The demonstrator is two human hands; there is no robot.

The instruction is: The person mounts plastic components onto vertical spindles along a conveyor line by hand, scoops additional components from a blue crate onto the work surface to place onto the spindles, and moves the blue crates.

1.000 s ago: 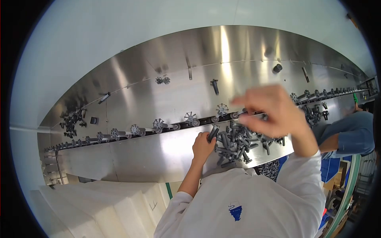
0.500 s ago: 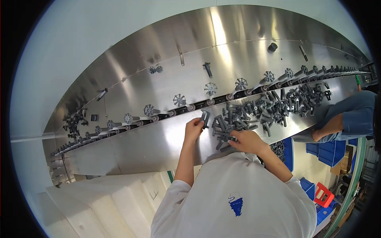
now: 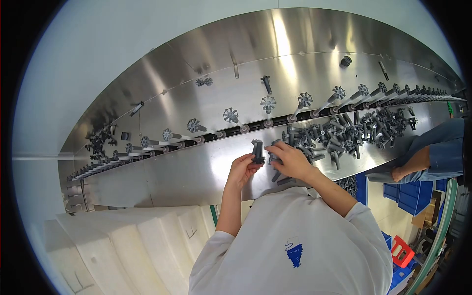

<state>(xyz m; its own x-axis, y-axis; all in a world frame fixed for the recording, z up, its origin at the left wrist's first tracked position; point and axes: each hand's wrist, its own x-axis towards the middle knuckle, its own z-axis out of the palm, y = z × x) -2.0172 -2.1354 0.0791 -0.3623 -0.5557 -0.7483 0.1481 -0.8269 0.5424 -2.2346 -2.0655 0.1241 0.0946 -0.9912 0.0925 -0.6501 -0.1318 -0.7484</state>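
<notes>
My left hand (image 3: 242, 170) grips dark grey cylindrical parts (image 3: 257, 151), held upright at its fingertips. Just right of it, my right hand (image 3: 291, 160) has its fingers bent around another grey part (image 3: 274, 158), at the left edge of a pile of grey parts (image 3: 346, 132) on the steel table (image 3: 196, 169). Beyond both hands runs a dark conveyor track (image 3: 253, 127) with round holders. Spoked grey wheel-shaped pieces (image 3: 268, 103) stand on light stems along the track.
Loose dark parts (image 3: 102, 142) lie at the far left, and a dark cylinder (image 3: 345, 61) at the back. Another person's arm (image 3: 414, 164) rests at the right. Blue bins (image 3: 415, 194) and a red object (image 3: 402, 251) are below. White blocks (image 3: 142, 241) stand at the lower left.
My right hand came back from the track to the pile, then rose with a part toward my left hand. My left hand still holds its parts. The wheel-shaped pieces have shifted along the track.
</notes>
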